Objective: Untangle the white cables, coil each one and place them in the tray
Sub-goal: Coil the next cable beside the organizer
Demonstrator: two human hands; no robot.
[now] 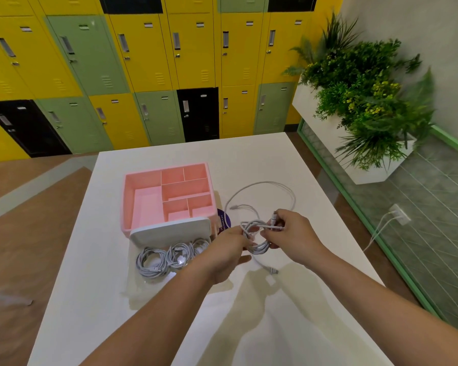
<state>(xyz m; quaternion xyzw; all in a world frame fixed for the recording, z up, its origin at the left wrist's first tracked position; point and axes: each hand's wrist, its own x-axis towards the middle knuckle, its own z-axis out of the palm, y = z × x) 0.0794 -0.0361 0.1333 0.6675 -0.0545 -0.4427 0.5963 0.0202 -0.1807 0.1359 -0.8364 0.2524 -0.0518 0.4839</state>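
White cable [257,243] is sitting as a small, half-made coil between our two hands, held above the counter [315,196] just right of the trays. We are gripping the gathered loops with the left hand [228,249], fingers curled round the bundle, probably so the turns are not springing apart. The right hand [291,232] is pinching a plug end against the coil, seemingly to anchor it while we are winding. The unwound length is lying in a wide loose loop [262,184] on the counter beyond our hands, and the other connector [273,271] is trailing below them. Three coiled cables [176,257] are lying side by side in the shallow white-rimmed tray [169,228] nearest us. Behind it, touching, the pink divided organiser [127,196] is showing no cable in any compartment. We are judging this the fourth cable, with its loose loop yet to be wound.
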